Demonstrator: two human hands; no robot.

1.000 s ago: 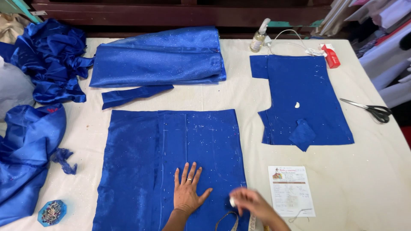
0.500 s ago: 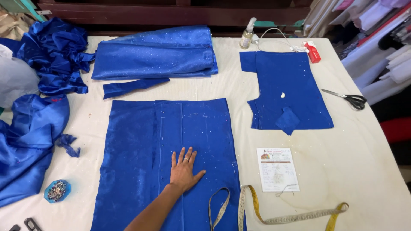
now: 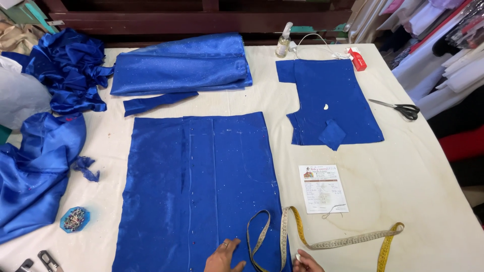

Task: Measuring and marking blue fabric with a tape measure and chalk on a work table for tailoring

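A large blue satin panel [image 3: 201,176] lies flat in the middle of the cream table [image 3: 418,191]. My left hand [image 3: 224,258] rests on the panel's near edge with its fingers lying loosely on the cloth, holding nothing. My right hand [image 3: 307,263] is just right of the panel at the frame's bottom edge, pinching a small white piece of chalk [image 3: 297,257]. A yellow and grey measuring tape [image 3: 348,243] loops over the panel's corner between my hands and trails off to the right.
A printed paper slip [image 3: 322,189] lies right of the panel. A cut blue piece [image 3: 333,95], scissors [image 3: 401,108], a bottle [image 3: 284,43] and a red box [image 3: 358,59] are at the back right. Folded blue fabric [image 3: 181,65], satin heaps [image 3: 35,171], a pin dish [image 3: 75,219] and snips [image 3: 48,261] are on the left.
The view has pulled back toward me. My left hand has slid down the panel to its near edge, and my right hand has come back into view by the tape.
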